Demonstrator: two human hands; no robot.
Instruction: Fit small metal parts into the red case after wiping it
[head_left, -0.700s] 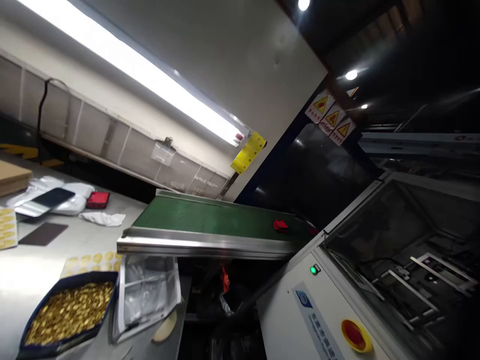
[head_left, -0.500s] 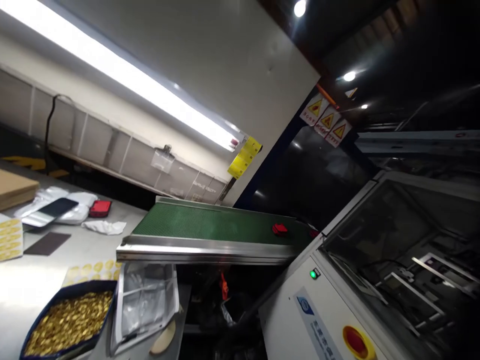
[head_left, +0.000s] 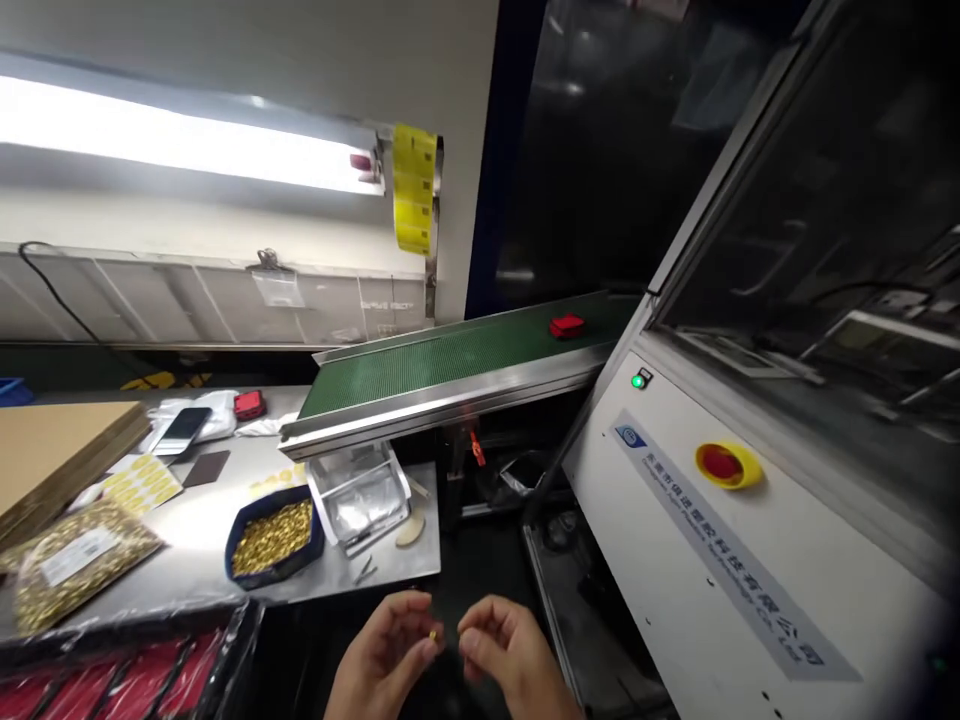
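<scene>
Where open for moving: dark floor [head_left: 480, 550] between the front corner of the metal bench [head_left: 405, 572] and the slanted white machine cabinet [head_left: 652, 520].
Left hand [head_left: 384, 662]: just off the bench edge, curled inward, thumb and fingertip closed on a small gold piece [head_left: 433, 635].
Right hand [head_left: 511, 655]: beside the left, a narrow gap between; fingers bent toward thumb; cannot tell whether gripping anything.
Navy tub [head_left: 307, 555]: near the bench's front edge, angular-walled, filled with glossy, pebble-like gold pieces [head_left: 274, 535].
Grey tray [head_left: 324, 505]: just beside the tub, lined with crinkled clear plastic.
Conveyor [head_left: 405, 375]: ribbed green belt, shiny metal rails, end overhanging the bench; bearing a boxy red case [head_left: 566, 327].
Black crate [head_left: 236, 650]: at lower left, plastic-draped, holding flat red items [head_left: 142, 680] in rows.
</scene>
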